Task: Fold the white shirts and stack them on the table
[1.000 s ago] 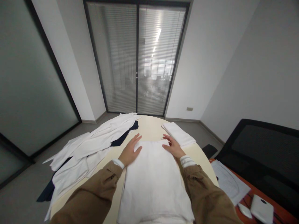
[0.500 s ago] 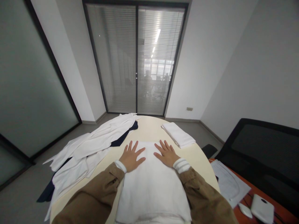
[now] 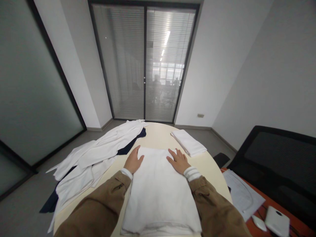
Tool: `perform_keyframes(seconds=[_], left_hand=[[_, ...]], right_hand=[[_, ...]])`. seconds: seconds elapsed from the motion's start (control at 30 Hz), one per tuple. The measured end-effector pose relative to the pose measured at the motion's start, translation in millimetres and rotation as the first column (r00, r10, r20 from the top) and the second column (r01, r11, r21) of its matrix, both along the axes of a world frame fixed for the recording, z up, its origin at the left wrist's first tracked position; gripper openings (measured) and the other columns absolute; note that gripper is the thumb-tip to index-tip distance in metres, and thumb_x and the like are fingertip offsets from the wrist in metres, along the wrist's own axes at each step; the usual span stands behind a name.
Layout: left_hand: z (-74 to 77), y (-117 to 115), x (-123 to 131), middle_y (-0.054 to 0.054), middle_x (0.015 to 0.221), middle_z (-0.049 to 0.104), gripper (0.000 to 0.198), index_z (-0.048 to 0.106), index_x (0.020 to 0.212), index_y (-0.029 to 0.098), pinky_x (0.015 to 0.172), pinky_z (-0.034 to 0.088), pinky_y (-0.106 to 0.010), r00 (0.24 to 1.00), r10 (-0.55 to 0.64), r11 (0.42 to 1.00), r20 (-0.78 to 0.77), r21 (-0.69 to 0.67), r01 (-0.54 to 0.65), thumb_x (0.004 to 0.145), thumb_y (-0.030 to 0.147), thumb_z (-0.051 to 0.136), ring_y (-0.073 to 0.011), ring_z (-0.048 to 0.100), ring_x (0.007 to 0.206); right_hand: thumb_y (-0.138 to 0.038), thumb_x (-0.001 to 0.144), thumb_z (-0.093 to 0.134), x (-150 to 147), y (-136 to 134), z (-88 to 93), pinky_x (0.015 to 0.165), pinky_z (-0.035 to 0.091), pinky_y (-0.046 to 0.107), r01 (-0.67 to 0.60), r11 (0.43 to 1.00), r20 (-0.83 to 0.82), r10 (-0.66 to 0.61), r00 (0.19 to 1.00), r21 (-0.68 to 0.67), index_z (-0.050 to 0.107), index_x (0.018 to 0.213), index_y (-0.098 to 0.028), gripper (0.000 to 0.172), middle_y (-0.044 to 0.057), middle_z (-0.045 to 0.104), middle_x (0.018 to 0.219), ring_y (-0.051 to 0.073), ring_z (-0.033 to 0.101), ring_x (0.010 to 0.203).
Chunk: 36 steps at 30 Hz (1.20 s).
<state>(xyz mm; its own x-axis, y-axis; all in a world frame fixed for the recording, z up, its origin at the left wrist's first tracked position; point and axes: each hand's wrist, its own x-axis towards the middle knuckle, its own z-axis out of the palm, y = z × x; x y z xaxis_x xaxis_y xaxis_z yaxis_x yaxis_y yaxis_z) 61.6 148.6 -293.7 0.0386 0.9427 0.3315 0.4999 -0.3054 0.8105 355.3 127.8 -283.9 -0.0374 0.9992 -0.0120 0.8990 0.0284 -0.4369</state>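
Observation:
A white garment [image 3: 160, 191], folded into a long rectangle, lies flat on the round cream table in front of me. At its far left corner is my left hand [image 3: 133, 160], thumb on the cloth and apart from the other fingers, which run along the edge and are partly hidden. My right hand [image 3: 179, 161] rests on the far right corner with its fingers spread and slightly bent. Neither hand visibly grips the cloth. Several layers show at the garment's near end.
Loose white clothes [image 3: 98, 154] and a dark navy one [image 3: 129, 144] hang over the table's left edge. A folded white cloth [image 3: 189, 142] lies at the back right. Right of the table [image 3: 158, 133] stand a black mesh chair [image 3: 276, 161] and an orange surface with papers [image 3: 243, 192] and a white mouse [image 3: 259, 223].
My left hand has slid left from the top of the garment to its edge. My right hand's fingers have bent and shifted slightly right, towards the far corner. The garment lies nearly as before.

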Motion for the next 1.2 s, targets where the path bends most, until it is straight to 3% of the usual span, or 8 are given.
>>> perform_keyframes(seconds=[0.2,0.37,0.5,0.57,0.7,0.83,1.03,1.2], left_hand=[[6.8,6.9,-3.4,-0.021,0.114,0.070,0.072,0.045,0.136,0.009,0.083,0.057,-0.039,0.886,0.117,0.920,0.450,-0.384,0.074,0.074,0.020,0.080,-0.0266,0.072,0.094],[14.2,-0.3,0.7,-0.017,0.108,0.073,0.056,0.053,0.128,0.011,0.081,0.058,-0.039,0.774,0.052,0.929,0.631,-0.314,0.194,0.078,0.023,0.076,-0.0261,0.073,0.091],[29.4,-5.7,3.7,-0.016,0.116,0.071,0.064,0.051,0.128,0.013,0.086,0.057,-0.042,0.637,0.014,0.967,0.771,-0.173,0.188,0.074,0.033,0.079,-0.0282,0.071,0.098],[35.9,-6.0,2.7,-0.016,0.117,0.071,0.070,0.051,0.128,0.013,0.089,0.056,-0.043,0.590,0.019,0.979,0.807,-0.134,0.152,0.069,0.036,0.082,-0.0291,0.070,0.102],[42.8,-4.4,-1.2,-0.015,0.115,0.071,0.071,0.052,0.125,0.015,0.094,0.053,-0.043,0.519,0.028,0.986,0.854,-0.110,0.128,0.066,0.036,0.085,-0.0288,0.068,0.105],[43.2,-6.8,-8.2,-0.015,0.114,0.071,0.067,0.054,0.123,0.014,0.094,0.053,-0.042,0.536,-0.015,0.942,0.844,-0.168,0.292,0.066,0.033,0.083,-0.0299,0.068,0.105],[26.1,-11.2,-23.4,-0.015,0.118,0.070,0.079,0.052,0.127,0.016,0.094,0.052,-0.046,0.668,-0.188,0.754,0.720,-0.330,0.568,0.056,0.017,0.088,-0.0325,0.068,0.107],[14.5,-6.6,-27.8,-0.017,0.119,0.069,0.074,0.052,0.128,0.014,0.099,0.048,-0.048,0.668,-0.263,0.769,0.697,-0.267,0.581,0.062,0.022,0.086,-0.0316,0.067,0.109]], right_hand=[[-0.057,0.089,0.051,5.3,4.0,-2.5,0.118,0.017,0.054,-0.005,0.993,-0.081,0.015,0.997,0.116,0.044,0.146,-0.025,0.066,0.014,0.042,0.151,0.030,0.030,0.144],[-0.052,0.082,0.061,13.1,15.7,-8.5,0.117,0.027,0.049,-0.004,0.973,-0.338,0.083,0.937,0.229,0.044,0.143,-0.019,0.071,0.015,0.047,0.146,0.030,0.042,0.137],[-0.049,0.075,0.071,13.4,18.8,0.4,0.104,0.046,0.048,0.046,0.993,-0.742,0.053,0.668,0.112,0.033,0.147,-0.023,0.086,0.017,0.052,0.142,0.029,0.059,0.121],[-0.047,0.070,0.076,11.9,14.8,6.8,0.097,0.051,0.049,-0.050,0.999,-0.854,0.029,0.520,0.003,0.035,0.145,-0.023,0.089,0.016,0.061,0.133,0.030,0.064,0.112],[-0.037,0.062,0.086,9.8,3.3,12.5,0.099,0.050,0.050,-0.338,0.938,-0.889,0.092,0.449,-0.074,0.058,0.124,-0.019,0.071,0.013,0.069,0.121,0.033,0.065,0.111],[-0.031,0.062,0.086,10.0,2.5,8.3,0.102,0.048,0.049,-0.271,0.963,-0.906,0.117,0.407,0.003,0.060,0.121,-0.021,0.065,0.010,0.069,0.123,0.031,0.065,0.113],[-0.030,0.063,0.085,13.3,5.6,10.0,0.102,0.048,0.050,-0.203,0.979,-0.921,0.056,0.386,-0.026,0.060,0.118,-0.023,0.061,0.009,0.070,0.123,0.032,0.064,0.114],[-0.017,0.057,0.085,17.1,-8.9,22.8,0.101,0.048,0.049,-0.364,0.926,-0.964,0.002,0.265,-0.099,0.054,0.129,-0.024,0.079,0.010,0.067,0.126,0.031,0.064,0.115]])
